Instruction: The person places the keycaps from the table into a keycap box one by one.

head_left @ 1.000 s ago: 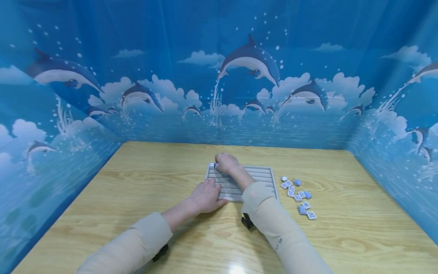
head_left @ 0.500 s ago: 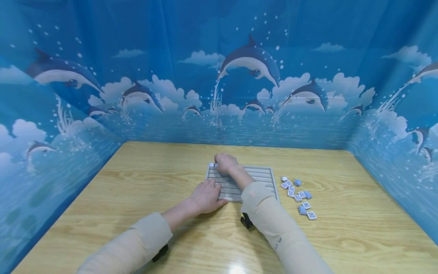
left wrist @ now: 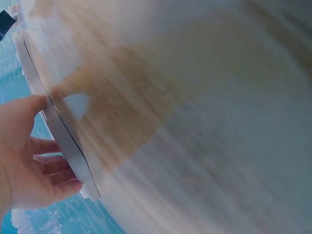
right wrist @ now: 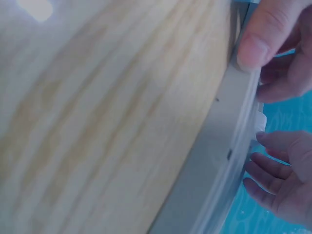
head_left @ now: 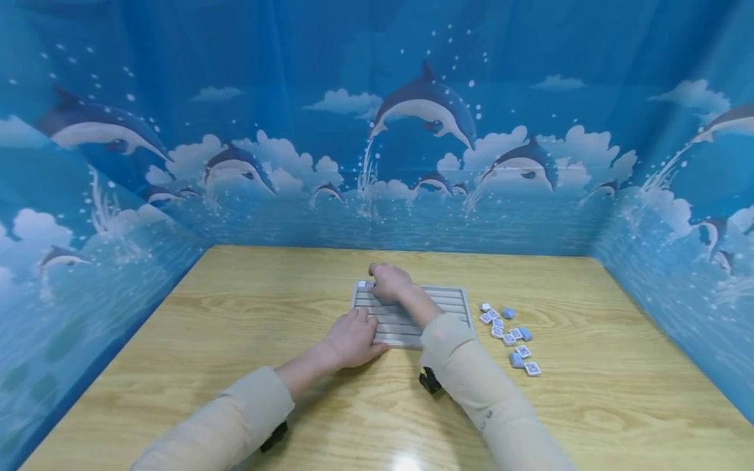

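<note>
A grey slatted board [head_left: 406, 343] lies on the table with ridged rows across it. My left hand [head_left: 351, 337] grips its near left corner, thumb along the front edge and fingers over the left part. The same left hand [left wrist: 29, 151] shows from below in the left wrist view. My right hand [head_left: 391, 282] reaches over to the far left row, fingers curled down at a small white tile [head_left: 370, 284]. Another white tile [head_left: 362, 284] sits in the far left corner. In the right wrist view, the right hand's [right wrist: 282, 180] fingertips meet a white tile [right wrist: 261, 122]; its contact side is partly hidden.
Right of the board lie several loose tiles [head_left: 497, 331], mostly white patterned faces up, a few with blue backs [head_left: 508, 313] showing. The wooden table [head_left: 265, 294] ends at a blue dolphin-print curtain [head_left: 294, 216] behind and on both sides.
The head view has shifted slightly, moving the scene a little left. Both hands keep their places on the board, with the right fingers still at the far left row.
</note>
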Demonstrator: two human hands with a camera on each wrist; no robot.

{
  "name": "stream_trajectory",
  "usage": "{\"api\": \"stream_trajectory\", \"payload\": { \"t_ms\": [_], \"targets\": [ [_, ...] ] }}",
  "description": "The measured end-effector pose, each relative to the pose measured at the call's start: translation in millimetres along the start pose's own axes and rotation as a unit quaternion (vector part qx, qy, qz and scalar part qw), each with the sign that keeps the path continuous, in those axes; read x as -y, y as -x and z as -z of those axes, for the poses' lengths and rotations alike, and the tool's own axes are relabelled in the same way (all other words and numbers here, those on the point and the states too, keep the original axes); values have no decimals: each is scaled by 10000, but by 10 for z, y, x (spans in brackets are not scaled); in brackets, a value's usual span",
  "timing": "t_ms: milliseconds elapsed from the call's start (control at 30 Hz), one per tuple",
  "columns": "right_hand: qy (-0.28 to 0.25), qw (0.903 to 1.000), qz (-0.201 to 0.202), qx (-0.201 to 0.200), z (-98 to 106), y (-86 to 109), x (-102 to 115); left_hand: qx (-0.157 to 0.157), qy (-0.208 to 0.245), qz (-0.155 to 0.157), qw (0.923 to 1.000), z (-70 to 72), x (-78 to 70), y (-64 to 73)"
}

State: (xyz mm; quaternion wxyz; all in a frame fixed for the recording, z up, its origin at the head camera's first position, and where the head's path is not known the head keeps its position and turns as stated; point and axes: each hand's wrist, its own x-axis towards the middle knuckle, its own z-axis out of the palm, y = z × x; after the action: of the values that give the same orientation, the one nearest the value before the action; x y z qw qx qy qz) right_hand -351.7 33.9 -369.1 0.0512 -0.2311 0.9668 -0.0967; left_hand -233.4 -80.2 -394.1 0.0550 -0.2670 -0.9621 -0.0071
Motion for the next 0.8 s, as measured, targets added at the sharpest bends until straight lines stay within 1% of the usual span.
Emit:
{"api": "stream_trajectory", "payload": {
  "t_ms": [133, 333, 433, 600, 700, 800],
  "targets": [
    [-132, 9998, 21, 162, 61, 55, -27, 71, 67, 12, 10000, 8, -4, 5],
    [-242, 9995, 173, 79, 183, 153, -130, 82, 55, 11, 10000, 14, -6, -2],
    [-382, 9992, 133, 50, 257, 210, -203, 122, 93, 57, 9999, 12, -2, -5],
    [-737, 9973, -35, -5, 375, 337, -408, 218, 122, 106, 9996, 2, -6, -15],
    [-817, 9966, -86, -54, 422, 422, -574, 197, 148, 109, 9996, 9, -10, -13],
    [-784, 9965, -270, -32, 459, 514, -733, 171, 185, 125, 9996, 24, -9, -7]
  ]
}}
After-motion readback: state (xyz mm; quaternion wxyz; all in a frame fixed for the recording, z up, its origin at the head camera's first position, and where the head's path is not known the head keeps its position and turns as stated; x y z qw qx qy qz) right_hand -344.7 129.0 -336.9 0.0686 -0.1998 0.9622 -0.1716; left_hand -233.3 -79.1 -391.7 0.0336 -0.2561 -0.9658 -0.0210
